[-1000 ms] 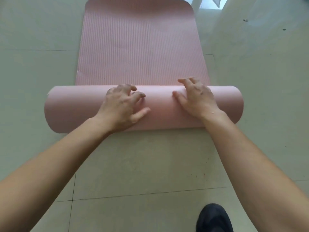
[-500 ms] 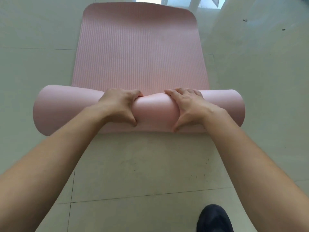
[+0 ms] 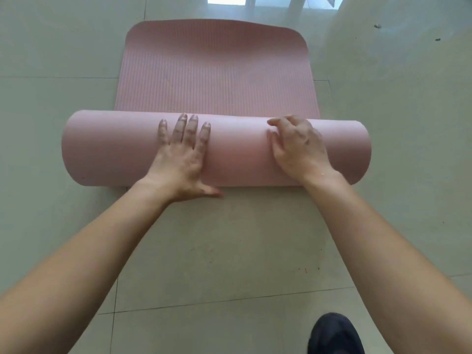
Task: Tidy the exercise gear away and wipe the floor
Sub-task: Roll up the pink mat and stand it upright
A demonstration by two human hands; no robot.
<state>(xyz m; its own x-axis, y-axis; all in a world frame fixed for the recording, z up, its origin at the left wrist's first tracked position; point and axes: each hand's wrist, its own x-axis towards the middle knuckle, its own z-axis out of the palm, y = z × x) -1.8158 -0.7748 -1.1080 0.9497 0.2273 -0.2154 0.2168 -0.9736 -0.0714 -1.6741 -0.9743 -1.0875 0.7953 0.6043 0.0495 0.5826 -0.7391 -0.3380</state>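
A pink exercise mat (image 3: pixel 214 72) lies on the pale tiled floor, its near part wound into a thick roll (image 3: pixel 107 149) lying crosswise. The ribbed flat part stretches away behind the roll. My left hand (image 3: pixel 181 159) lies flat on top of the roll with straight fingers, thumb down at the near edge. My right hand (image 3: pixel 298 149) presses on the roll to the right, fingers bent with their tips dug into the foam.
Pale tiled floor (image 3: pixel 229 251) surrounds the mat, with a few dark specks (image 3: pixel 305 270) near the middle right. A black shoe (image 3: pixel 334 333) shows at the bottom right. A bright window or door base (image 3: pixel 227 0) sits beyond the mat's far end.
Both hands let go of their squeeze on the roll's middle and moved up on top. The roll has advanced away from me and less flat mat shows.
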